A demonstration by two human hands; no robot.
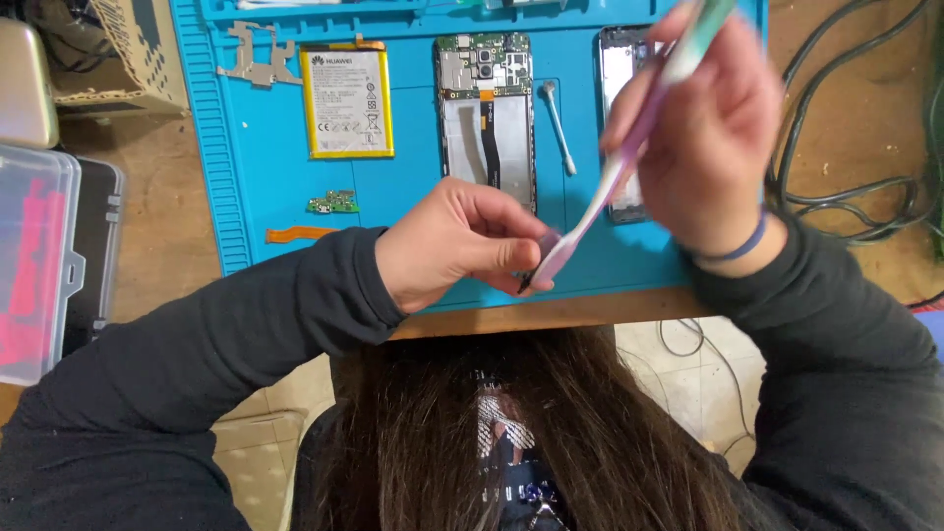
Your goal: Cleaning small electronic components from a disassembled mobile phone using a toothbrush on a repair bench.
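Observation:
My left hand (457, 244) pinches a small dark part (531, 275) between thumb and fingers near the front edge of the blue work mat (265, 197). My right hand (703, 138) grips a purple and teal brush (629, 157) like a toothbrush, its head touching the small part. Behind my hands lies an opened phone body (487, 118) with its circuit board showing. A second phone frame (619, 69) is partly hidden by my right hand.
On the mat lie a yellow-edged white battery (346, 100), a cotton swab (558, 126), a grey metal bracket (258, 57), a small green board (332, 204) and an orange flex strip (300, 234). A clear plastic box (34, 256) stands left; black cables (855, 187) coil right.

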